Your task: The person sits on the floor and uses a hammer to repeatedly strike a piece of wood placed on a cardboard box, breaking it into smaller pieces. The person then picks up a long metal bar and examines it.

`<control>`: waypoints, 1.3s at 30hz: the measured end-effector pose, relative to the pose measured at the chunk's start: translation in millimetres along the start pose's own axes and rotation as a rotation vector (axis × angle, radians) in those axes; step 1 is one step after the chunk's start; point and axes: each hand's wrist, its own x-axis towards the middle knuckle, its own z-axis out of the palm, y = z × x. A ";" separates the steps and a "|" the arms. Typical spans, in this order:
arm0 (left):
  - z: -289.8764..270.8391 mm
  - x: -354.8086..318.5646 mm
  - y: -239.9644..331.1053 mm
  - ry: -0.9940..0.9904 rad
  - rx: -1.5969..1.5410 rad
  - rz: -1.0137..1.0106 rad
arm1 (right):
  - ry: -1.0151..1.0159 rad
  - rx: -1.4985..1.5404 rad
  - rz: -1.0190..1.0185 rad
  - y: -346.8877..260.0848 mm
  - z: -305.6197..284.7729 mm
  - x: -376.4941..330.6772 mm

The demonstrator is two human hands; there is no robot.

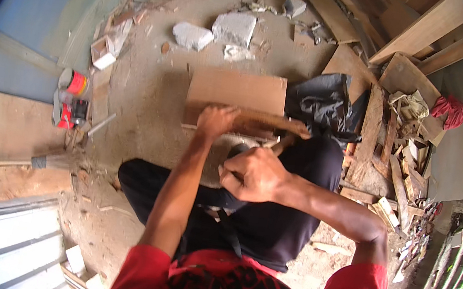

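My left hand [217, 120] grips the left end of a rough brown piece of wood [267, 123]. That wood lies across the near side of a tan box-shaped block [238, 91] on the ground. Just nearer to me, my right hand [255, 174] is closed in a fist over my lap. A dark rounded part [236, 150] shows beyond its knuckles; the rest of what it holds is hidden by the hand. My knees are bent on both sides of the work.
Crumpled black plastic [322, 107] lies right of the block. Pale stone chunks [234, 28] sit beyond it. Scrap wood [408, 169] and leaning planks [425, 33] crowd the right. Along the left wall are a red-and-yellow can [77, 83] and a small white box [103, 53].
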 end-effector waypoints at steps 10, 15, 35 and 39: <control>-3.8 15.7 -14.2 0.157 -0.112 0.038 | 0.025 0.173 -0.233 -4.8 -39.7 -40.7; -54.4 31.1 -10.7 -0.127 -0.169 -0.070 | 0.411 0.571 -0.229 -14.2 -93.4 -98.1; -26.9 13.2 144.3 -0.157 -1.117 0.286 | 0.760 1.074 0.026 79.7 -97.9 -135.1; -17.1 9.6 130.1 -0.183 -1.070 0.255 | 0.646 1.135 0.071 81.0 -100.6 -131.8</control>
